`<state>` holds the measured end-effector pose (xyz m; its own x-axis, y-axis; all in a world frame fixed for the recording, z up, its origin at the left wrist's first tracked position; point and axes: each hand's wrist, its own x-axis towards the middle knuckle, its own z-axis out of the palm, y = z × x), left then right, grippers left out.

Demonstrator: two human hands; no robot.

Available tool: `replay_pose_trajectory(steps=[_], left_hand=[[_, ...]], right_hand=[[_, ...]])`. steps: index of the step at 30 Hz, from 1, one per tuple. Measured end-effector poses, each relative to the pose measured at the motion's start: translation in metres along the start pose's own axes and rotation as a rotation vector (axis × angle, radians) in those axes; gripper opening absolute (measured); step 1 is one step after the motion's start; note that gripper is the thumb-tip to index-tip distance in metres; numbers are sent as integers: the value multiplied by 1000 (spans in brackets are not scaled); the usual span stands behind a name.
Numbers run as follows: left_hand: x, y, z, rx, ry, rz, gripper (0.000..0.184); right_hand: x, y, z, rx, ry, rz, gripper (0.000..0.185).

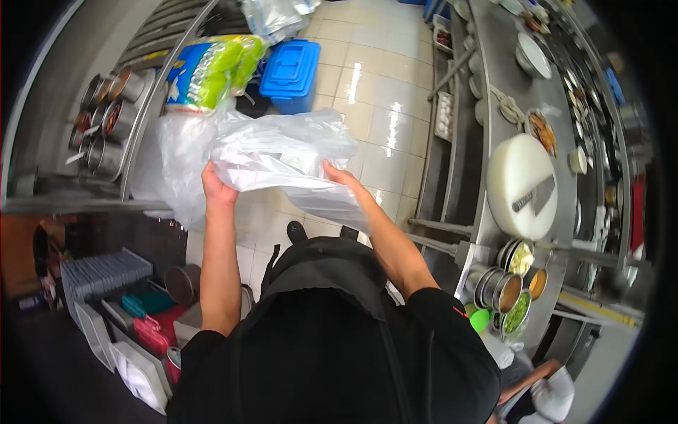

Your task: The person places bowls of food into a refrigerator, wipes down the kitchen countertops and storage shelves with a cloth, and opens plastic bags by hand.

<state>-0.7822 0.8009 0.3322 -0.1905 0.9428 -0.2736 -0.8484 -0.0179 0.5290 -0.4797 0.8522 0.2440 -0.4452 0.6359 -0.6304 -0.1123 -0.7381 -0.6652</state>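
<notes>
A large clear plastic bag (282, 145) is stretched between my two hands, its crumpled film bunched toward the far side. My left hand (219, 186) grips its left edge, the fingers partly covered by the film. At the right edge, my right hand (342, 177) holds the bag with the thumb on top; its other fingers are hidden behind the plastic. A loose flap of film hangs under my right forearm. More clear plastic (185, 159) hangs on the left, beside my left hand; whether it is the same bag, I cannot tell.
Beyond the bag are a blue lidded box (291, 71) and a green-and-blue printed sack (212, 71). A steel counter at right carries a round white cutting board (521, 187), a cleaver (534, 196) and metal pots (498, 288). Another person (551, 392) is at lower right.
</notes>
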Motion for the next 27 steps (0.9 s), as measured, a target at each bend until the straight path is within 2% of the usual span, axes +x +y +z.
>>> replay_pose_trajectory(steps=[1,2,3,4,5,6,8,9,10,13,15,17,20,21,23,24,27], left_hand=[[-15,7,7,-28,36,56,46],[-39,13,28,-55,71,108,50],[-56,12,46,-80,88,149,54],[-76,6,51,-36,85,85,69],[-92,-7,45,22,84,46,73],[-103,-21,34,83,86,9,77],[-114,-63,29,182,221,-111,67],[-106,-75,30,471,281,-159,54],[-94,-81,28,759,342,-212,42],[-52,-69,-45,597,517,91,19],[-53,-22,-76,690,641,97,16],[-63,6,-85,1008,417,147,16],[-66,21,-77,1245,277,251,13],[-67,33,-72,1228,282,199,12],[-64,63,-60,1206,273,99,11],[-57,62,-72,1226,245,144,13],[-52,70,-64,1251,239,118,16]], right_hand=[[6,4,5,-34,-33,-103,67],[-8,-6,31,396,-121,-188,39],[-4,-6,37,215,4,-226,31],[0,-15,38,36,138,-285,23],[3,-21,40,-139,282,-341,16],[5,-22,47,-81,290,-472,15],[-5,-28,65,-244,269,-462,16],[-7,-26,75,-330,246,-448,17],[-1,-16,83,-404,342,-580,18],[12,-39,51,-743,367,-885,27],[-14,-99,18,-993,440,-560,33],[-21,-128,-21,-729,286,-206,37],[-47,-148,-25,-649,197,-285,35],[-58,-157,-23,-614,221,-367,35],[-67,-175,-44,-779,134,-312,32],[-64,-175,-54,-828,155,-315,33],[-77,-190,-54,-707,186,-279,33]])
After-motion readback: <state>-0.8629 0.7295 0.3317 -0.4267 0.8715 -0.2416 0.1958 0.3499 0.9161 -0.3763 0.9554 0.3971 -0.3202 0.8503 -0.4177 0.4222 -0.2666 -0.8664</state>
